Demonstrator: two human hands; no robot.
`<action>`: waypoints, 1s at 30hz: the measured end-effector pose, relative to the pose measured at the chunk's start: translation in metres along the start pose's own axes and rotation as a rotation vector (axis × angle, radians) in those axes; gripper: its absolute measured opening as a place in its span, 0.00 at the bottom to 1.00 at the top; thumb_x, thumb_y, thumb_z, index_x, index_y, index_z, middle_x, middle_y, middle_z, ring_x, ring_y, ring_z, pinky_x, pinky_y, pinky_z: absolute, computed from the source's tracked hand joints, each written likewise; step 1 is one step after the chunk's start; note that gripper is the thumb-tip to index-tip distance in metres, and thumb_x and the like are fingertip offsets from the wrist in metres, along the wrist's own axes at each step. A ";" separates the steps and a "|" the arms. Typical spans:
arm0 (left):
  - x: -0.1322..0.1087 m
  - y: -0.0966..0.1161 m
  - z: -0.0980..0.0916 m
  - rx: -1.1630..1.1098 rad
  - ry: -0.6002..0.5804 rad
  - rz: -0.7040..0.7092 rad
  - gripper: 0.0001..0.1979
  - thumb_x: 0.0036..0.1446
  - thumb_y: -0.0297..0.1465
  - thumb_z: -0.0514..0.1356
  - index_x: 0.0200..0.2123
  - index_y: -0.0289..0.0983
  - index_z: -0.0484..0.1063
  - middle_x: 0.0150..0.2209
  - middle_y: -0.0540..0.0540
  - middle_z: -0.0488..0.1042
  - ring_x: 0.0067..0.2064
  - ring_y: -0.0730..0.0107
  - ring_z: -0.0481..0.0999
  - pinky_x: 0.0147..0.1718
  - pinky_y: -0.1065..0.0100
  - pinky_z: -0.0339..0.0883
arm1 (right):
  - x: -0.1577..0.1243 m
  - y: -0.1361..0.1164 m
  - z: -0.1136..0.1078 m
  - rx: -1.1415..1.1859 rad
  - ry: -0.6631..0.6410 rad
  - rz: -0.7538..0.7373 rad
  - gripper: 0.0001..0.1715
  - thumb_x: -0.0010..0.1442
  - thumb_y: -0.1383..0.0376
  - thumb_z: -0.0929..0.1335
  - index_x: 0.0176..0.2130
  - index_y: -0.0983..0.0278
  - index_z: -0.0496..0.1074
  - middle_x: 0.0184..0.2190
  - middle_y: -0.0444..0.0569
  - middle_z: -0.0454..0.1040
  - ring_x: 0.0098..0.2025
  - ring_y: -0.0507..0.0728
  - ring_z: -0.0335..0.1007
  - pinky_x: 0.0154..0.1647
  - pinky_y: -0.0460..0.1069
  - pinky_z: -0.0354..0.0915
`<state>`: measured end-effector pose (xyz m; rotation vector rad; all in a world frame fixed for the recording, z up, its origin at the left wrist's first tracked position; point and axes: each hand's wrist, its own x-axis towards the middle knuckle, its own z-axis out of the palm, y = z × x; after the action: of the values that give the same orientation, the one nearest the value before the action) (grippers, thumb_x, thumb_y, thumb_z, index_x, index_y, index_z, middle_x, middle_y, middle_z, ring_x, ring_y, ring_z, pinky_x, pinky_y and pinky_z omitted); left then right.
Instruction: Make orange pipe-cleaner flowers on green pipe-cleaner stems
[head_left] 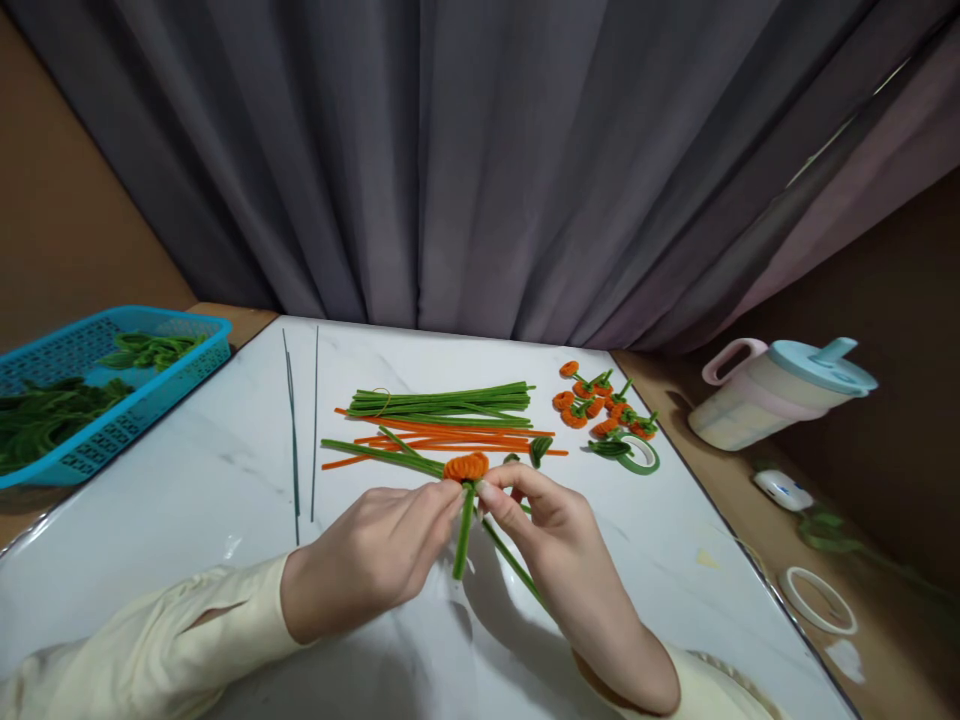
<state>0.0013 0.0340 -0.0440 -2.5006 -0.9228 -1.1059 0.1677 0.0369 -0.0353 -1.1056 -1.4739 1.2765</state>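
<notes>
An orange pipe-cleaner flower (466, 466) with a green pipe-cleaner stem (463, 535) is held up over the white tabletop. My left hand (382, 545) pinches it from the left, just under the orange head. On the other side, the thumb and forefinger of my right hand (559, 550) close on the green part below the head. Another green pipe cleaner (514, 565) runs down behind my right hand. Beyond my hands lie orange pipe cleaners (450, 440) and a bundle of green pipe cleaners (442, 402). A small green leaf shape (540, 450) rests near my right fingers.
Several finished orange pieces (592, 405) lie at the right beside a roll of green tape (643, 455). Thin wires (314, 430) lie at left. A blue basket (150, 400) holds green leaves. A tumbler (772, 395), a white case (782, 490) and a white ring (817, 600) stand right.
</notes>
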 end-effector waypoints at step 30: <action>-0.003 0.005 0.004 -0.075 -0.014 0.022 0.08 0.62 0.22 0.48 0.34 0.32 0.66 0.23 0.47 0.73 0.22 0.72 0.73 0.21 0.71 0.66 | 0.001 0.014 0.004 -0.258 0.066 -0.279 0.11 0.61 0.67 0.61 0.26 0.63 0.59 0.24 0.43 0.63 0.27 0.52 0.59 0.29 0.47 0.57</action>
<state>0.0050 0.0303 -0.0487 -2.5750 -0.8711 -1.1379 0.1650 0.0385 -0.0496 -1.0492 -1.7077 0.8677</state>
